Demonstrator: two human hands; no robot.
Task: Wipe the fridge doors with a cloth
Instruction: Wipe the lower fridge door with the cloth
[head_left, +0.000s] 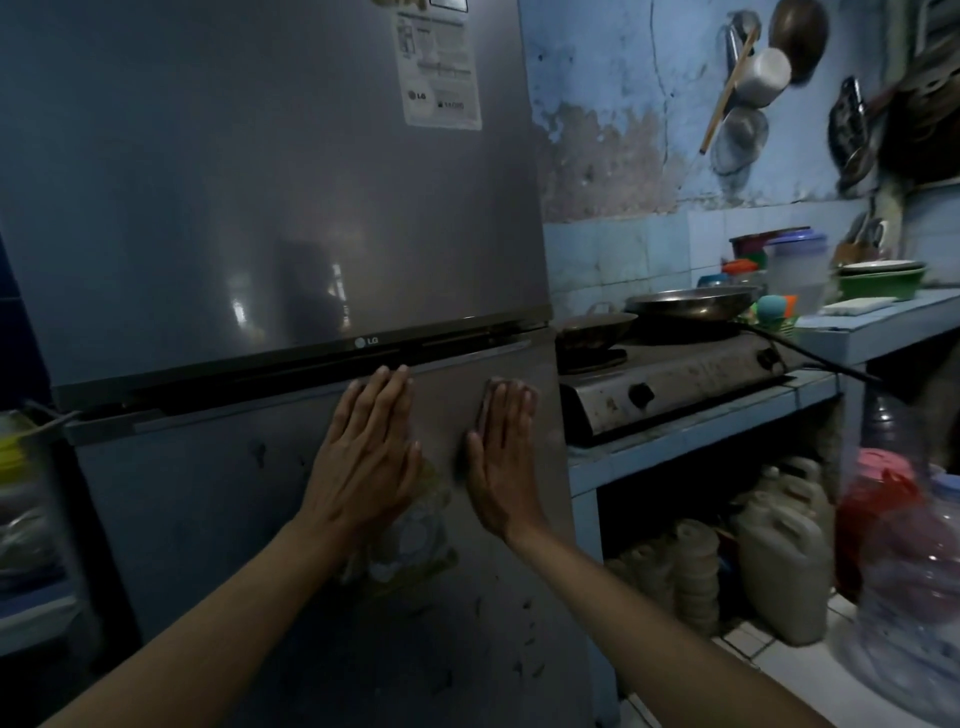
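I have both hands flat on the lower fridge door (291, 519), just under the dark seam that parts it from the upper fridge door (249, 182). My left hand (366, 457) is spread wide, palm to the metal, fingertips almost touching that seam, and it grips nothing; I judge it is there to brace me and steady the door against the push of the other hand. My right hand (501, 457) sits just beside it toward the door's outer edge, fingers straight and together, pressing flat. At its thumb side and fingertips a thin dark edge peeps out, which I take to be the cloth (482, 415) pinned under the palm, though it is too dim to be sure; a flat palm would spread the pressure over the whole pad. Below my left wrist lies a worn, pale sticker (415, 535), and further down and toward my right forearm the door carries dark specks (524, 639), so the lower panel looks largely unwiped to me. Above my hands the upper door shows a paper label (439, 67) near its top. Beyond my right hand a stove (675, 384) sits on the blue worktop (701, 441), well apart from the wiping.
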